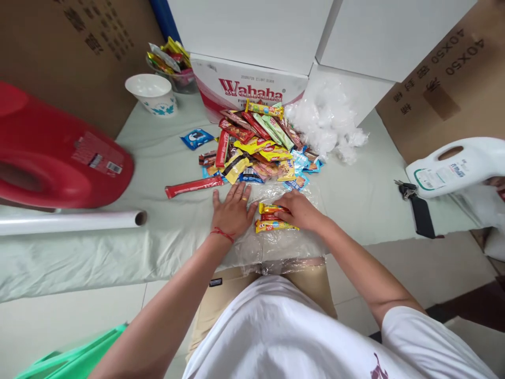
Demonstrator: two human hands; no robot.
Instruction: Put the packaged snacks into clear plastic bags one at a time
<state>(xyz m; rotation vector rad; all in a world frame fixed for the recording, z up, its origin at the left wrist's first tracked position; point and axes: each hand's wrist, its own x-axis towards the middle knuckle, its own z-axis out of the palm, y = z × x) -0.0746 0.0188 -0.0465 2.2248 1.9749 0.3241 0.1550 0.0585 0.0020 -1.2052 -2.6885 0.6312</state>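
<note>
white t-shirt, red wrist string (pixel 221 233), ring

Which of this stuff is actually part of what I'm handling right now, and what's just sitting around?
In hand: left hand flat on the clear plastic sheet; right hand on the snack bars; snack pile.

Lying about: red jug, white jug, paper cup, film roll, keys, Wahaha box.

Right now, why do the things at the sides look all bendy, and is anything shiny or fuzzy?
In the head view, the wide lens stretches the edges, so the red jug and white jug look curved; soft, even light leaves barely any shadows; the clear plastic sheet under the left hand and right hand glints a little; the snack pile stays sharp.
</note>
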